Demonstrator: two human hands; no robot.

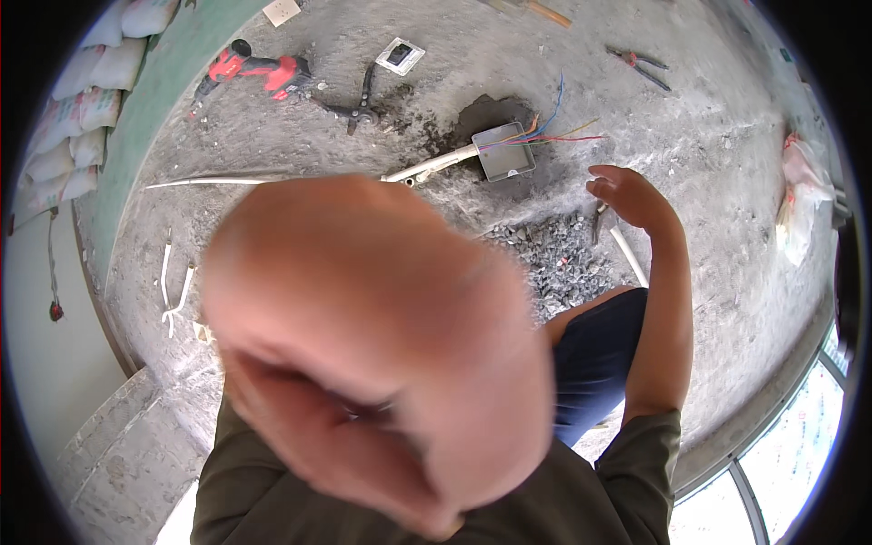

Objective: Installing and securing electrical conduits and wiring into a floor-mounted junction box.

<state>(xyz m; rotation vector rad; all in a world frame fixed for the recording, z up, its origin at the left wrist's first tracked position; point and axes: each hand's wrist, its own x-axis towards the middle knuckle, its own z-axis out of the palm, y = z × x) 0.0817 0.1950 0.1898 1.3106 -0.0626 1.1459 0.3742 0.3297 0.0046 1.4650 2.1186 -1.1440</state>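
Close to the camera, my left hand point(363, 282) fills the middle of the head view, blurred and with its fingers curled in. What it holds, if anything, is hidden. My right hand point(630, 194) hovers above the floor with thumb and fingers apart and nothing between them. Nearest to it are a partly covered dark tool point(597, 227) and a white pipe piece point(629, 255). Further off, a grey junction box point(506, 165) sits in a dark, damp patch, with several coloured wires point(568, 138) coming out. A white conduit point(436, 166) runs into its left side.
A red and black power tool point(259, 70), black-handled cutters point(356, 111) and a white socket frame point(401, 56) lie at the back left. Pliers point(640, 67) lie at the back right. Grey rubble point(556, 259) is heaped by my knee. Stacked sacks point(86, 113) stand far left.
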